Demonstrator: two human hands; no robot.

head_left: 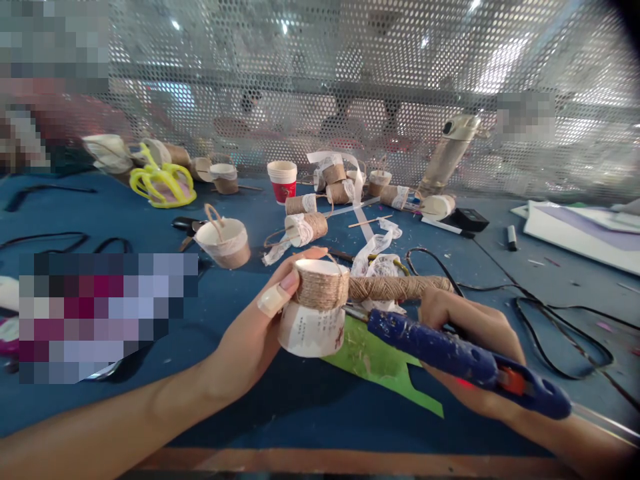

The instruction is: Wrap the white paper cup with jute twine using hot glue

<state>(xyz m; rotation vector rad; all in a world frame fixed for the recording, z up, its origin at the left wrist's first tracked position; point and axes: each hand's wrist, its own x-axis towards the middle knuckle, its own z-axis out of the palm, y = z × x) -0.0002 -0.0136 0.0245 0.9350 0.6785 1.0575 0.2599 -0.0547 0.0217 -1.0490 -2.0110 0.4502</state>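
The left hand (pixel 253 337) grips a small white paper cup wrapped at one end in tan twine (pixel 314 313). The thumb presses on the near left side of the wrapped section; the index finger extends behind the upper edge. The remaining fingers are largely hidden. The cup is raised in front of the person, above a flat bright-green sheet (pixel 375 363) on the blue tabletop (pixel 240 427).

Cup orientation: the long axis is close to vertical, the upper end leaning slightly right. The narrower, twine-wrapped end faces up, showing a pale circular face; the wider, unwrapped end with printed lettering faces down.

The right hand (pixel 473 321) is curled around the grip of a dark-blue plastic glue gun with an orange-red part (pixel 435 348). Its full finger closure cannot be seen behind the body. Gun orientation: the long axis slopes down from left to right. The metal nozzle points left at the cup's side, near the lower edge of the twine; contact cannot be determined. A clear rod projects from the rear.

A long tan roll of wound twine (pixel 400 288) lies crosswise behind the gun. A white cup with a twine handle (pixel 226 243) stands upright farther left.
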